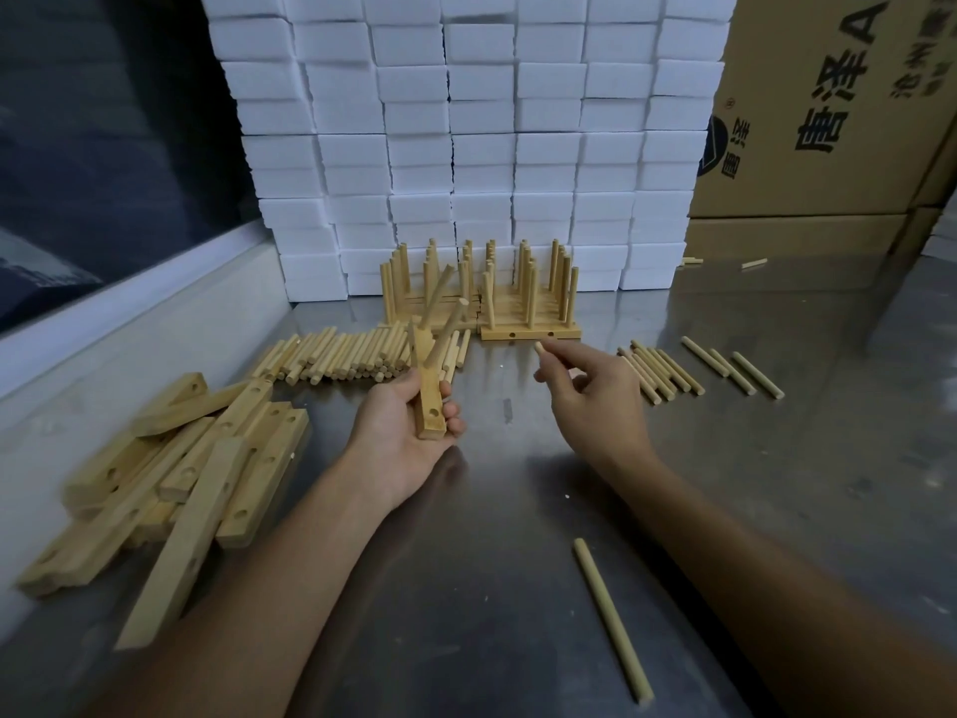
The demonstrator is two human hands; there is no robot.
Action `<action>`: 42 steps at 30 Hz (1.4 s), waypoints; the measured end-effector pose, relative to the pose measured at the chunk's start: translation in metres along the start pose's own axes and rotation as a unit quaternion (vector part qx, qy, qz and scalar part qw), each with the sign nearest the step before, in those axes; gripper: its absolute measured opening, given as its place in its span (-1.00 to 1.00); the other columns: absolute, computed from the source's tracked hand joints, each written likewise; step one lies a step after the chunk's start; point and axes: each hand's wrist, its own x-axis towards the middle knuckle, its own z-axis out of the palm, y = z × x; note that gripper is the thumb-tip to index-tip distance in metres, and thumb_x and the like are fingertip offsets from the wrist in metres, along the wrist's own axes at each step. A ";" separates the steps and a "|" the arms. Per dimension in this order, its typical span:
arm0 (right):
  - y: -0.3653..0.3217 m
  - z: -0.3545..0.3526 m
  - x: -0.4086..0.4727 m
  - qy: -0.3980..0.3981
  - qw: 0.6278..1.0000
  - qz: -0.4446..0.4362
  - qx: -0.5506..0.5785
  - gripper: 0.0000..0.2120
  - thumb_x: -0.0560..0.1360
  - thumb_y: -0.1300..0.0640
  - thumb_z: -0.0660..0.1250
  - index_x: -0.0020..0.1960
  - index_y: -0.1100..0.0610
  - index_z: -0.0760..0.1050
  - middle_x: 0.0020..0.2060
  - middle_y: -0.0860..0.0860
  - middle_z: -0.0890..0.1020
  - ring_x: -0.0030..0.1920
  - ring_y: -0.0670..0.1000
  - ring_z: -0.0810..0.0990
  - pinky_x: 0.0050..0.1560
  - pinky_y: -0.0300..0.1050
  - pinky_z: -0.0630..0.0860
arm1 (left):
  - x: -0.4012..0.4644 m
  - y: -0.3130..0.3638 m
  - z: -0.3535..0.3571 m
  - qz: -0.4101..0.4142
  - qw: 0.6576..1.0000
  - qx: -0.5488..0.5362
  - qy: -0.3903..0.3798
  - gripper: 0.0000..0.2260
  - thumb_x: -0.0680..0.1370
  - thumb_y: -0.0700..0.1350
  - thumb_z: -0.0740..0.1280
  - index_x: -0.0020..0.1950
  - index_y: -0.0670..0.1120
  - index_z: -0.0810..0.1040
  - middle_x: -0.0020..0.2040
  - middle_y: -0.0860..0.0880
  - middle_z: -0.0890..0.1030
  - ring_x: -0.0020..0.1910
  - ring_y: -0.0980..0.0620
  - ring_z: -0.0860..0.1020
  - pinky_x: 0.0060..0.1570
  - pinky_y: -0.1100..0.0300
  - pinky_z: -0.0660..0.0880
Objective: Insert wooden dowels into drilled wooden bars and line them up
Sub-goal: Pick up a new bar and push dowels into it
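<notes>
My left hand [401, 432] grips a drilled wooden bar [429, 401] near its close end, above the steel table. Two dowels [444, 323] stick out of the bar's far part, and an empty hole shows at its near end. My right hand [590, 391] pinches a single dowel [544, 350] between thumb and fingers, to the right of the bar and apart from it. Finished bars with upright dowels [523, 303] stand in rows at the back. Loose dowels [357, 355] lie heaped behind my left hand.
A pile of drilled bars [191, 469] lies at the left. More dowels [668, 373] lie to the right, and one long dowel [611, 619] lies near the front. White foam blocks [466, 147] form a wall behind; cardboard boxes [828, 121] stand at the right.
</notes>
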 end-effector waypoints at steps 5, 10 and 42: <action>-0.011 0.003 -0.005 -0.047 0.998 0.018 0.049 -0.93 0.53 0.04 0.43 -0.05 0.01 0.56 -0.41 0.03 0.60 -0.43 -0.06 0.51 -0.42 -0.19 0.44 | 0.000 -0.003 0.001 -0.009 1.000 -0.002 -0.005 -0.81 0.69 -0.15 0.07 0.12 -0.20 0.43 -0.31 -0.09 0.46 -0.42 0.02 0.37 -0.34 0.17 0.31; -0.017 0.005 -0.007 -0.122 0.966 0.112 0.199 -0.88 0.55 0.23 0.39 0.04 0.10 0.66 -0.35 -0.10 0.65 -0.37 -0.17 0.55 -0.34 -0.28 0.49 | 0.001 -0.004 0.000 -0.010 1.000 -0.007 -0.004 -0.81 0.68 -0.15 0.08 0.12 -0.20 0.43 -0.32 -0.09 0.46 -0.44 0.03 0.38 -0.37 0.18 0.32; -0.034 0.019 -0.015 -0.225 0.968 -0.001 0.111 -0.86 0.58 0.16 0.38 -0.06 0.23 0.62 -0.29 0.07 0.69 -0.30 -0.08 0.66 -0.22 -0.16 0.61 | 0.002 -0.010 -0.001 0.021 0.995 0.099 -0.021 -0.68 0.71 -0.11 0.03 0.37 -0.17 0.43 0.14 -0.25 0.65 -0.01 -0.13 0.53 -0.16 0.08 0.40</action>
